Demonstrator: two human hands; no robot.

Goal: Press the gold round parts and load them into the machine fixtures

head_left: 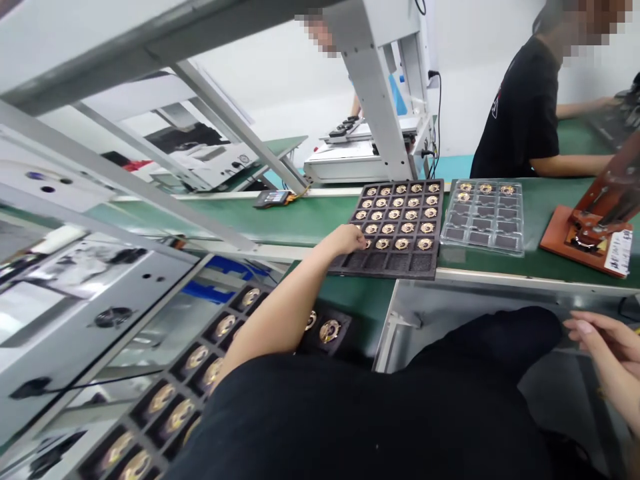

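My left hand (349, 239) reaches over the left edge of a black foam tray (420, 264) on the green bench. Its fingers are closed at a round gold part in the lowest filled row; whether they grip it is hidden. Several gold parts (394, 214) sit in the tray's compartments, and the front row shows bare foam. Right of it lies a clear plastic tray (480, 223) with several gold parts at its back. My right hand (605, 340) hangs below the bench edge at the far right, fingers apart, holding nothing visible.
A red-brown press (575, 240) stands at the bench's right. A second black tray (205, 327) with gold parts lies at lower left, partly under my left arm. A small dark device (273, 199) rests behind. Metal posts cross the left. A person in black (525, 107) works beyond.
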